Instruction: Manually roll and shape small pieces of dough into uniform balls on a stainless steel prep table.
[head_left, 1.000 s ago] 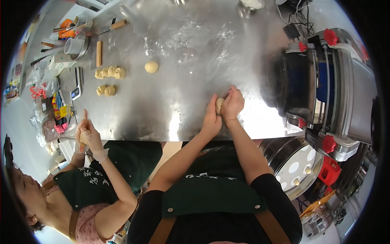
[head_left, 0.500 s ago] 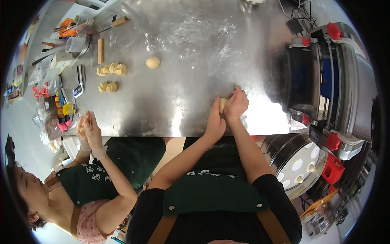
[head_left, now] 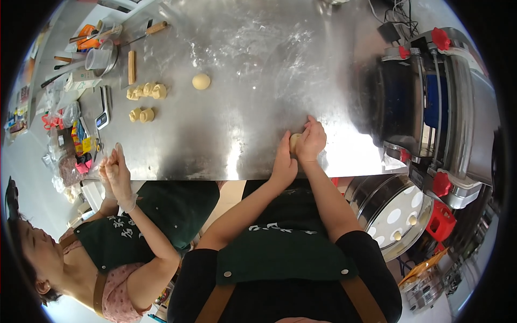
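My left hand (head_left: 286,161) and my right hand (head_left: 311,141) are cupped around a pale dough ball (head_left: 294,141) on the steel table near its front edge, fingers closed in on it from both sides. My right hand covers much of the ball. Farther left, a smooth dough ball (head_left: 201,82) rests alone. Beside it to the left are two rows of cut dough pieces (head_left: 146,91), near a wooden stick (head_left: 131,67) and a kitchen scale (head_left: 102,107).
A co-worker (head_left: 129,253) at my left presses gloved hands (head_left: 114,175) together. A roller machine (head_left: 441,118) with red knobs stands at the right, above a steamer (head_left: 393,215) and a red stool (head_left: 441,220). Tools and bags (head_left: 81,140) crowd the table's left end.
My cupped hands have shifted slightly to the right with the dough between them. The co-worker's gloved hands have closed together more flatly, hiding what was between them.
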Available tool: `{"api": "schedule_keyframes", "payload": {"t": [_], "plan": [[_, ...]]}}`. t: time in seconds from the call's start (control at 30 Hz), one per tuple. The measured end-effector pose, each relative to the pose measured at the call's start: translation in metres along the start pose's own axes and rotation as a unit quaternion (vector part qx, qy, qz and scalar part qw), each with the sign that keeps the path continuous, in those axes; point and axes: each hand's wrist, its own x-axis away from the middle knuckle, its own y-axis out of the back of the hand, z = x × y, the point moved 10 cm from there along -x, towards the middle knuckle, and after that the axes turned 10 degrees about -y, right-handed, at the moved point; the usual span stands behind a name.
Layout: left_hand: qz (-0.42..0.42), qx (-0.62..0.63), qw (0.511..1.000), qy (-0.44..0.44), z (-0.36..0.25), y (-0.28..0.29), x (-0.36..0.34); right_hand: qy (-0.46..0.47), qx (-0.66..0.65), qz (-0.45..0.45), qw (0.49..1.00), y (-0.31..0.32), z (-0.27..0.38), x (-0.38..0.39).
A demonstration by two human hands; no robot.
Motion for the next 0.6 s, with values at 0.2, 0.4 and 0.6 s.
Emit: {"api": "schedule_keyframes", "payload": {"t": [0.2, 0.4, 0.6], "plan": [[0.031, -0.049, 0.997, -0.045, -0.012, -0.006, 0.011, 0.01, -0.019, 0.033, 0.999, -0.001, -0.005, 0.009], [0.013, -0.029, 0.998, -0.06, -0.025, -0.01, 0.013, -0.061, -0.101, 0.044, 0.992, 0.005, -0.001, 0.007], [-0.014, -0.036, 0.994, -0.105, -0.034, -0.003, -0.042, -0.017, -0.068, 0.007, 0.997, -0.009, 0.017, -0.054]]}}
